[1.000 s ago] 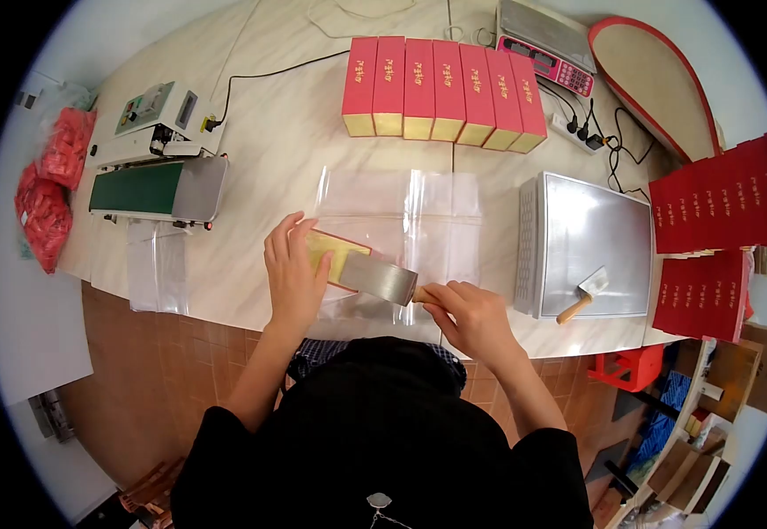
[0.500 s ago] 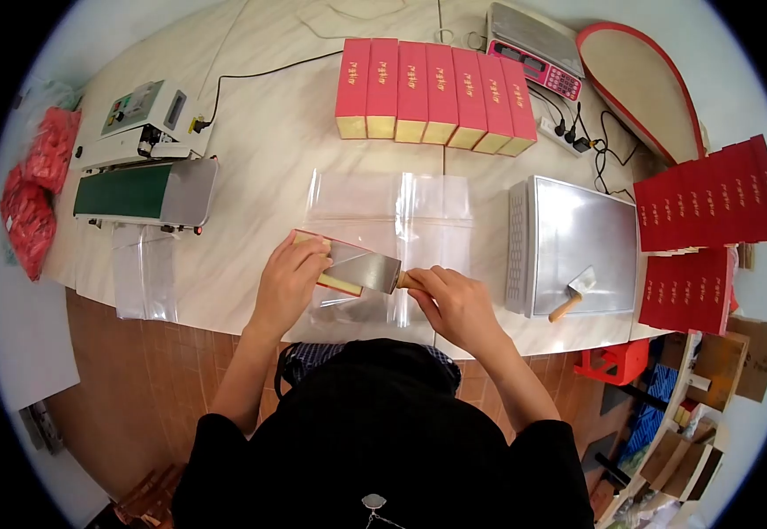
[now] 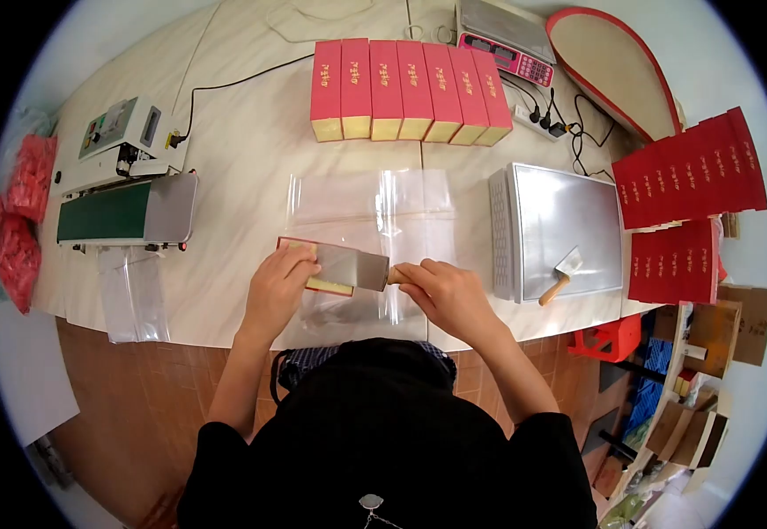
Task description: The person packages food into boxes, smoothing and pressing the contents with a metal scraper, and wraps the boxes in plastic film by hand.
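My left hand point(image 3: 282, 280) is closed on the left end of a red and cream box point(image 3: 330, 287), held low above the table. In my right hand point(image 3: 440, 286) is the short wooden handle of a scraper point(image 3: 361, 269). Its broad metal blade lies along the box, reaching toward my left fingers; whether it is on top of the box or inside it I cannot tell. Beneath both hands, clear plastic bags point(image 3: 374, 207) are spread flat on the table.
Several red boxes point(image 3: 383, 84) stand in a row at the back, near a scale point(image 3: 507, 57). On the right, a second scraper point(image 3: 561, 278) rests on a metal case point(image 3: 568, 229) beside stacked red boxes point(image 3: 692, 176). A sealing machine point(image 3: 123, 176) occupies the left.
The whole view has shifted, so the table things appear farther left. My hands still hold the box and scraper, and the blade's tilt has changed slightly.
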`<control>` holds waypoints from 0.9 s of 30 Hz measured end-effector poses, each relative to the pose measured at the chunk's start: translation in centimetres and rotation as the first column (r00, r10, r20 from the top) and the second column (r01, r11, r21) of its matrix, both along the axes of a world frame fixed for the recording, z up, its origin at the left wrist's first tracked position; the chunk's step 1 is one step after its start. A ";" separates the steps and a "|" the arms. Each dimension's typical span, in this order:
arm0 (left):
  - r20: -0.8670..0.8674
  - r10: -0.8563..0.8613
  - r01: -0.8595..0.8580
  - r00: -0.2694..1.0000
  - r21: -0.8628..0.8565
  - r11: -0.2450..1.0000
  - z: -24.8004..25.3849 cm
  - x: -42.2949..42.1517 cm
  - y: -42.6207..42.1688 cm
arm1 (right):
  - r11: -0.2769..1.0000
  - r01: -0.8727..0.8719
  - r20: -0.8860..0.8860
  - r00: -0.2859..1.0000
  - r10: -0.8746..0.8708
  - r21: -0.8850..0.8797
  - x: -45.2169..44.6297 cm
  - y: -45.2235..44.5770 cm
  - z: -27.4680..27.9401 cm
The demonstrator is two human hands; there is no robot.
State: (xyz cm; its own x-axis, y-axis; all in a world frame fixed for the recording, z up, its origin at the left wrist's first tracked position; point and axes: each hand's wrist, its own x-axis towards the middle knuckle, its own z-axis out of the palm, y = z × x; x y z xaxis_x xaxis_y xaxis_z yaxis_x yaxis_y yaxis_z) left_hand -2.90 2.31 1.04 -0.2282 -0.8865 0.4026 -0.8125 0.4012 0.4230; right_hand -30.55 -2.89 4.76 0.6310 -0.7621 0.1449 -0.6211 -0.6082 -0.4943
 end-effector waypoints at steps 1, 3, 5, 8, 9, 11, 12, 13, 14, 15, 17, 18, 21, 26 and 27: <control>-0.013 0.009 -0.009 1.000 0.010 1.000 0.0 0.0 0.2 | 0.999 -0.011 0.059 0.998 0.009 0.032 -0.3 -0.2 0.3; -0.030 0.037 -0.037 0.999 0.020 0.999 -0.1 0.1 0.5 | 0.997 -0.042 0.114 0.993 0.034 0.064 -1.1 -0.5 1.1; -0.043 0.047 -0.049 0.998 -0.043 0.998 -0.2 0.1 0.6 | 0.986 -0.033 0.064 0.998 0.023 0.166 -2.3 -1.0 2.7; -0.069 0.055 -0.057 0.996 -0.029 0.998 0.0 0.3 0.8 | 0.967 -0.001 0.029 1.000 -0.007 0.253 -4.2 -1.1 4.7; -0.078 0.080 -0.083 0.994 -0.033 0.996 -0.1 0.4 0.8 | 0.957 0.051 -0.008 0.999 -0.051 0.284 -4.6 -1.1 5.0; -0.081 0.050 -0.051 0.995 -0.016 0.999 -0.4 0.6 0.8 | 0.950 0.069 -0.043 0.997 -0.058 0.304 -4.8 -1.1 4.8; -0.091 0.063 -0.065 0.994 -0.019 0.998 -0.5 0.6 0.8 | 0.941 0.101 0.025 0.993 -0.115 0.323 -4.5 -0.9 4.1; -0.055 0.048 -0.050 0.997 -0.043 0.998 -0.5 0.8 0.9 | 0.929 0.132 0.092 0.980 -0.174 0.345 -4.1 -0.8 3.6; -0.018 0.032 -0.033 0.999 -0.066 0.997 -0.5 0.8 0.9 | 0.924 0.156 0.125 0.970 -0.211 0.349 -3.3 -0.7 3.2; -0.025 0.040 -0.042 0.999 -0.066 0.997 -0.6 0.9 0.9 | 0.926 0.151 0.118 0.972 -0.203 0.347 -2.4 -0.6 2.5; -0.041 0.039 -0.042 0.998 -0.059 0.997 -0.7 1.0 1.1 | 0.970 0.150 0.210 0.959 -0.190 0.193 -0.9 -0.4 0.6; -0.046 0.045 -0.047 0.998 -0.057 0.997 -0.8 1.1 1.2 | 0.975 0.138 0.181 0.969 -0.170 0.175 -0.3 -0.3 0.0; -0.076 0.066 -0.065 0.995 0.021 0.998 -0.8 1.7 1.9 | 0.992 0.085 0.178 0.979 -0.101 0.096 1.3 0.3 -1.1; -0.318 0.243 -0.191 0.917 0.184 0.964 -1.3 3.3 3.2 | 0.999 0.032 0.086 0.996 -0.032 0.007 2.7 1.0 -1.0; -0.323 0.243 -0.189 0.915 0.187 0.964 -1.3 3.7 3.4 | 0.999 0.033 0.081 0.996 -0.033 0.009 2.9 1.0 -0.9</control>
State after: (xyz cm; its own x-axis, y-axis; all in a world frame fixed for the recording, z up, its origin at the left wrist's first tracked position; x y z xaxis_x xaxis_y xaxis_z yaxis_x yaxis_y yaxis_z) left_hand 0.80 5.69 -0.29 0.1026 -0.9542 0.2809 -0.6687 0.1429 0.7297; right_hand -27.68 -1.88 3.89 0.5921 -0.7835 0.1887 -0.5985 -0.5843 -0.5481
